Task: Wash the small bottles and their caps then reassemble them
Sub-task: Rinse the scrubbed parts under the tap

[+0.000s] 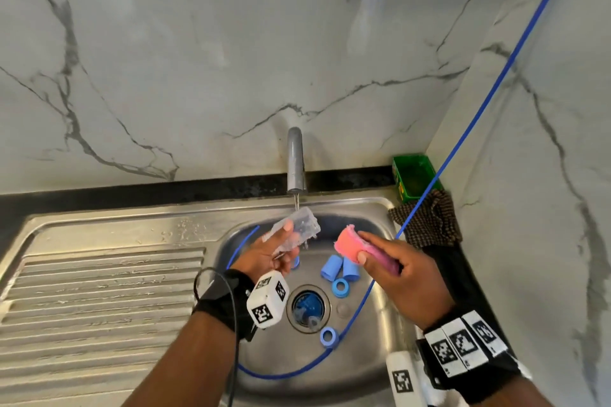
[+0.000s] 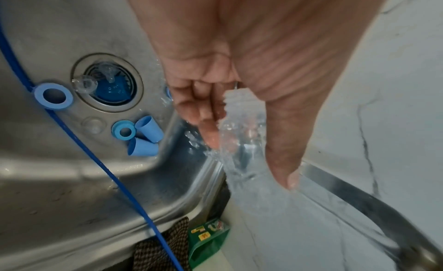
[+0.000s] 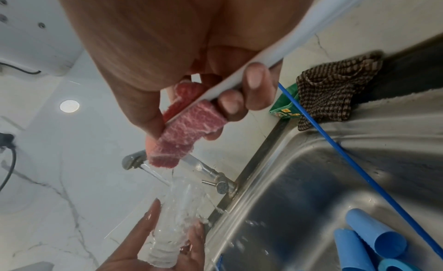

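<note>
Tap [image 2: 374,205] perhaps blurred, edge-cropped

Left hand [image 1: 269,253] raised with fingers curled in a grip; right hand [image 1: 401,269] pinching beside it.

A small clear bottle [image 1: 295,231] tilts under the running water, capless, threaded neck toward the palm, gripped in the left hand [image 1: 268,253]. In the sink basin two tall light-blue caps [image 1: 340,268] lie side by side, touching. Three blue rings [image 1: 341,287] rest around the drain (one half hidden), where clear teats [image 2: 95,79] sit on the strainer.
</note>
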